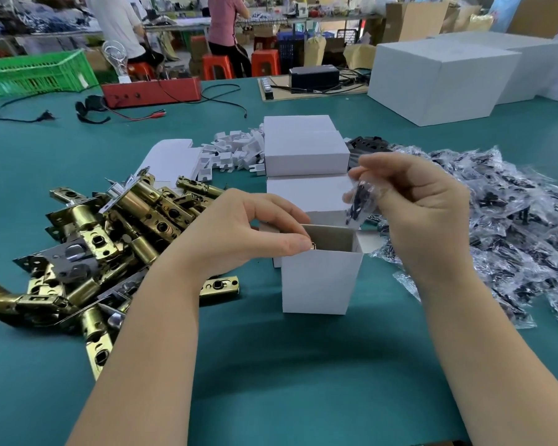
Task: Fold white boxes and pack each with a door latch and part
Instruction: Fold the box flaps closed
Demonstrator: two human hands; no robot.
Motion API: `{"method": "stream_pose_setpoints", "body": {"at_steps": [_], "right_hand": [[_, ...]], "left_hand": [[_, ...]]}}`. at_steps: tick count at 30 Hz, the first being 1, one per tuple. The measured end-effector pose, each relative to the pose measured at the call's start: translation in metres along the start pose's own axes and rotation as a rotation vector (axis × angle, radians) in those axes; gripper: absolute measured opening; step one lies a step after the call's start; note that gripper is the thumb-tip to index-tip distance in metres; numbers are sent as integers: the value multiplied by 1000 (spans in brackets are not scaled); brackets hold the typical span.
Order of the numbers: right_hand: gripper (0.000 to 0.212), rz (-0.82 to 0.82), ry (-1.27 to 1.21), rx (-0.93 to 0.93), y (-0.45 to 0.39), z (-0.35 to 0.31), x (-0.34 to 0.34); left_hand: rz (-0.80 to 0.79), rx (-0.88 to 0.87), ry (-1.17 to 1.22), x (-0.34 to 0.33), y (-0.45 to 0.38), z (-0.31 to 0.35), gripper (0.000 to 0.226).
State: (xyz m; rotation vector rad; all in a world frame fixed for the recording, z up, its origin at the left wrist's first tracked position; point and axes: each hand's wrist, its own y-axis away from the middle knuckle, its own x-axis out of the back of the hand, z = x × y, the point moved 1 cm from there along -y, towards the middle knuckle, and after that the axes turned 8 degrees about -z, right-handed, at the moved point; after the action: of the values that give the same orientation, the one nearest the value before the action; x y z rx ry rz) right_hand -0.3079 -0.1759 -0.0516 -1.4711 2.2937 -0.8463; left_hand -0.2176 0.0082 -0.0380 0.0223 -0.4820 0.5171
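A small white box stands upright on the green table, its top open. My left hand curls over the box's left rim, fingertips at a bit of brass metal just showing at the opening. My right hand pinches a clear plastic bag of dark parts just above the box's back right corner. A pile of brass door latches lies to the left. Many more bagged parts are heaped at the right.
Closed white boxes are stacked behind the open one, with flat box blanks and small white plastic pieces to their left. Large white cartons stand at the back right. A red device with cables and a green crate sit at the far left.
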Motion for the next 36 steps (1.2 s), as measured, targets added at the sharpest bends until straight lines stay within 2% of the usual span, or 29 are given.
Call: {"method": "stream_pose_setpoints", "body": {"at_steps": [4, 7, 9, 10, 13, 16, 19, 22, 24, 26, 29, 32, 36], "right_hand": [[25, -176, 18, 1, 6, -9, -5], [23, -278, 231, 48, 6, -7, -3], [8, -352, 373, 67, 5, -5, 0], [7, -375, 418, 84, 4, -5, 0], [38, -418, 479, 117, 4, -4, 1], [69, -588, 549, 97, 4, -4, -1], [74, -699, 569, 30, 3, -3, -3], [47, -703, 594, -20, 3, -4, -1], [27, -684, 600, -4, 4, -4, -1], [18, -628, 558, 29, 5, -5, -1], [21, -565, 369, -31, 3, -5, 6], [36, -546, 215, -183, -2, -5, 20], [40, -492, 102, -308, -3, 2, 27]], "left_hand": [[20, -3, -14, 0, -1, -1, 17], [14, -4, -20, 0, -1, -2, 20], [11, -8, -17, 0, 0, -3, 21], [12, -8, -20, 0, 0, -3, 21], [20, -4, -15, 1, 0, -4, 23], [12, -4, -19, 1, -1, -4, 20], [1, -3, -34, 1, -1, -4, 18], [-61, -3, 17, 6, 2, -6, 20], [-118, -13, 91, 13, 7, -9, 31], [-181, -16, 153, 19, 14, -11, 44], [-166, 1, 153, 24, 18, -15, 53], [-106, 13, 131, 23, 16, -15, 35], [-86, 1, 79, 18, 13, -14, 21]]}}
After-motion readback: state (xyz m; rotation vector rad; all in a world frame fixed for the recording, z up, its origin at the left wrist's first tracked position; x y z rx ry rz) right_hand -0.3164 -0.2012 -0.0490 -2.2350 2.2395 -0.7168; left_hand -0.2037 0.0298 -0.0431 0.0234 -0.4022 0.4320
